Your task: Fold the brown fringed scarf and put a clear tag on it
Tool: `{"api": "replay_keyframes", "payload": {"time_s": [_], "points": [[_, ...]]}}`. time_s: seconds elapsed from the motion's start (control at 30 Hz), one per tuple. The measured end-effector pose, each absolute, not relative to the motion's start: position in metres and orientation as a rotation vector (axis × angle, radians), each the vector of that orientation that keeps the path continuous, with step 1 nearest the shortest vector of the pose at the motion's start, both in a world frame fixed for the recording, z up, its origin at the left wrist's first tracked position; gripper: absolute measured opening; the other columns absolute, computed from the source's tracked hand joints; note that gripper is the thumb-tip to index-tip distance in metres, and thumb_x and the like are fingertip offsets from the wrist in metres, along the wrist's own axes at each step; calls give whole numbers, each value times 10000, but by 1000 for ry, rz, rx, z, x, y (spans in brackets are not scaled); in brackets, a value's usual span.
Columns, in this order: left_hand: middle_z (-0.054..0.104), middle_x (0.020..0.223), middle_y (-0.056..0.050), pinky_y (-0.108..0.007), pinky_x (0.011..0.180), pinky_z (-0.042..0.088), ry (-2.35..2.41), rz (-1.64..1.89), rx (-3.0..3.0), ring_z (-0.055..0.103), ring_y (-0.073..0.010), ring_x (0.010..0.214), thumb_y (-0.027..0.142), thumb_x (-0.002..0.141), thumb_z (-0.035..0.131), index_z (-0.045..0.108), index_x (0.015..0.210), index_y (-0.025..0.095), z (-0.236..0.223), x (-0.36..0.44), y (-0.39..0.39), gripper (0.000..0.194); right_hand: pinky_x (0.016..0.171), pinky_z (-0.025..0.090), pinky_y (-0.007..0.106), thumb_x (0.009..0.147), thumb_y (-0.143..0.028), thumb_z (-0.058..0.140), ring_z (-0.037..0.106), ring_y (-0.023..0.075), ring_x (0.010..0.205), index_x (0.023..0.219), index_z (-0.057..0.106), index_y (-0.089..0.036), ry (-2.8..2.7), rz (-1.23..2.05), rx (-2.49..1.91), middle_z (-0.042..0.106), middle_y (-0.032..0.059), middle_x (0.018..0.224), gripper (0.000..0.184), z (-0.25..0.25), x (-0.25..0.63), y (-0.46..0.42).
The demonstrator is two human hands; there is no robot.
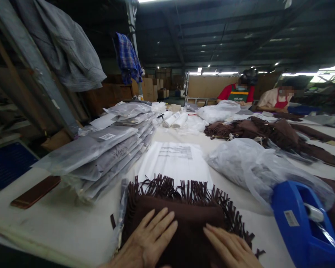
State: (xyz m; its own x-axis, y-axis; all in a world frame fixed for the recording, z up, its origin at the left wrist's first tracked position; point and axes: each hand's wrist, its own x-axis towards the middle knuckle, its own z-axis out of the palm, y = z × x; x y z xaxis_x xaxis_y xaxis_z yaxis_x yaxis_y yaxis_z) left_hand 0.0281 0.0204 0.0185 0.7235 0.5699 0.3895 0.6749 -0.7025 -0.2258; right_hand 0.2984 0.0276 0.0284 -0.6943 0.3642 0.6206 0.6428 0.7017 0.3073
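A folded dark brown fringed cloth [184, 216] lies on the table right in front of me, its fringe spread along the far and right edges. My left hand [149, 238] rests flat on its left part with the fingers stretched out. On the right part lies my right hand [229, 245], fingers extended and close together, palm down. Just beyond the fringe is a stack of white plastic bags [174, 158] with printed lines. What is under the cloth is mostly hidden; a clear plastic edge shows at its left.
Packed bags [111, 139] are piled at the left, near a brown flat case [36, 191]. A blue tape dispenser [301, 219] stands at the right, by a crumpled plastic bag [245, 163]. More brown fringed cloths [257, 130] lie beyond. Two people [237, 93] work across the table.
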Motion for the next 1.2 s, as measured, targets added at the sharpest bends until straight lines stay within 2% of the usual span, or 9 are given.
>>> {"api": "replay_keyframes", "payload": {"time_s": [0.1,0.17,0.33,0.47,0.6,0.73,0.9,1.0,1.2], "points": [[352,1408,-114,-478,1003,342,-1107,-372,-2673,289,-286,1297,334,825,475,255,1365,96,27,54,37,630,875,426,328,877,-239,372,558,182,1075,1386,226,-91,-2241,-687,-990,616,89,1154,550,28,273,46],[374,1390,-129,-476,994,364,-1138,-344,-2726,324,-287,1283,314,828,490,270,1356,84,22,61,41,616,853,429,347,883,-274,360,573,193,1052,1401,120,-63,-2301,-715,-970,625,85,1140,609,10,258,50],[371,1390,-119,-473,1013,352,-1069,-353,-2836,332,-274,1283,347,858,460,266,1364,107,11,58,41,593,815,437,322,895,-347,321,601,170,1000,1393,73,-19,-2380,-726,-909,641,82,1106,646,-30,252,49],[323,1419,-88,-490,1052,296,-1335,-311,-2861,289,-250,1308,387,915,332,246,1376,149,22,65,48,525,862,429,366,916,-337,299,556,181,1087,1406,-12,-109,-2370,-646,-1064,574,72,1209,623,-30,257,57],[312,1422,-103,-505,1043,305,-1322,-279,-2920,271,-257,1314,368,897,393,238,1377,153,30,63,46,549,891,430,376,891,-383,386,525,187,1129,1399,199,-175,-2409,-496,-1101,541,55,1259,579,-28,263,60],[491,1307,-103,-506,1016,351,-1300,-422,-2872,417,-248,1227,314,893,406,410,1278,136,31,57,34,424,930,393,442,878,-391,418,546,213,1093,1237,472,-156,-2377,-453,-1206,595,70,1193,433,-25,273,53],[580,1138,-167,-470,912,454,-1151,-673,-2708,513,-266,1093,217,828,464,475,1176,56,19,61,24,383,859,401,414,911,-288,349,588,185,966,1118,549,-214,-2368,0,-1488,646,41,1038,297,0,273,62],[578,1075,-170,-450,883,467,-1116,-799,-2638,512,-264,1050,209,816,464,497,1131,50,10,62,25,355,799,400,365,921,-337,336,592,177,892,930,603,-237,-2507,335,-1570,646,9,916,285,21,264,81],[563,987,-153,-406,863,453,-1009,-1062,-2468,492,-249,1019,169,817,431,536,1065,46,-8,62,33,296,552,341,261,848,-380,490,599,163,629,728,579,-188,-2667,430,-1482,645,10,678,244,36,242,102]]}}
